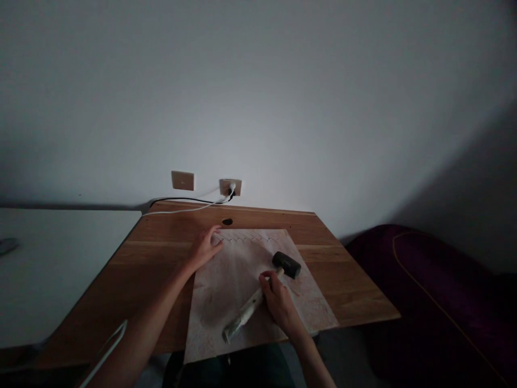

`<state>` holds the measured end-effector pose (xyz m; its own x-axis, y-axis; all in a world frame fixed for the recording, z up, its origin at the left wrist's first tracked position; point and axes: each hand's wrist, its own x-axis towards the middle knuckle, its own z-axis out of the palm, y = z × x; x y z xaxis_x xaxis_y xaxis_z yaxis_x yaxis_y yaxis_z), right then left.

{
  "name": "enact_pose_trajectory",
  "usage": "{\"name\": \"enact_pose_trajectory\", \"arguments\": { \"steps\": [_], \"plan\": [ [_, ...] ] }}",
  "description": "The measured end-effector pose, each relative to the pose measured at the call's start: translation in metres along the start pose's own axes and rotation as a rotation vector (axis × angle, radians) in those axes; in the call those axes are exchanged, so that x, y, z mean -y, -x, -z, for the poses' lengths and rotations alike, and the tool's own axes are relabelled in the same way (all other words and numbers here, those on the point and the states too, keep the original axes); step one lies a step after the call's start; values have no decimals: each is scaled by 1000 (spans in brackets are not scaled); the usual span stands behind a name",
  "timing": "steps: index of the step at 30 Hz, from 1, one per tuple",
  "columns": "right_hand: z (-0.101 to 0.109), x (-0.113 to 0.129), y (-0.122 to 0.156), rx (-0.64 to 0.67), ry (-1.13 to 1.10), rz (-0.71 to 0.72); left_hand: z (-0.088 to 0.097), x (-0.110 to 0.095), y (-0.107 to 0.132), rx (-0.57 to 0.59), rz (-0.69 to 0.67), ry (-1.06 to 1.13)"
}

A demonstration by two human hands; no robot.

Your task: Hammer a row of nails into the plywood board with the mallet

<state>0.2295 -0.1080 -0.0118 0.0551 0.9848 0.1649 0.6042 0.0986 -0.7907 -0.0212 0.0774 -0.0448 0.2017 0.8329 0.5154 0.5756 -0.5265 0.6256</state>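
Black-headed mallet (247, 311), pale handle, diagonal on sheet (226, 280); sheet pale, mottled, flat on wooden desk (161, 258), overhanging near edge.

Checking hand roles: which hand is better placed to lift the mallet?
Right hand, likely: it lies on the mallet just behind its black head; the left hand rests at the far corner of the pale sheet, away from it.

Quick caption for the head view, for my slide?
Left hand presses the far corner of a pale sheet on a wooden desk; right hand holds a black-headed mallet.
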Motion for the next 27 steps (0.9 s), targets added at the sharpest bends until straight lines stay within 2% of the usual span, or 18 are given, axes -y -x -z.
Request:
{"name": "enact_pose_trajectory", "arguments": {
  "steps": [3,6,8,9,10,13,15,17,21,24,27],
  "plan": [
    [3,0,7,-29,191,215,6,0,7,-40,-23,-92],
    [14,-8,22,-95,233,194,21,-1,31,-64,-41,-188],
    [26,-23,37,-237,275,176,34,-5,59,-31,-76,-208],
    [33,-34,44,-337,323,197,42,-10,76,1,-96,-216],
    [41,-45,52,-373,385,235,49,-15,94,28,-108,-231],
    [57,-78,69,-389,589,300,66,-34,144,148,-133,-329],
    [62,-93,74,-367,649,306,71,-44,163,214,-141,-385],
    [64,-103,74,-364,677,314,72,-51,168,261,-139,-403],
    [70,-118,70,-360,728,329,66,-61,156,327,-109,-396],
    [85,-135,69,-358,764,328,53,-72,144,377,-109,-367],
    [109,-153,69,-300,768,354,31,-85,131,404,-118,-336]
  ]
}}
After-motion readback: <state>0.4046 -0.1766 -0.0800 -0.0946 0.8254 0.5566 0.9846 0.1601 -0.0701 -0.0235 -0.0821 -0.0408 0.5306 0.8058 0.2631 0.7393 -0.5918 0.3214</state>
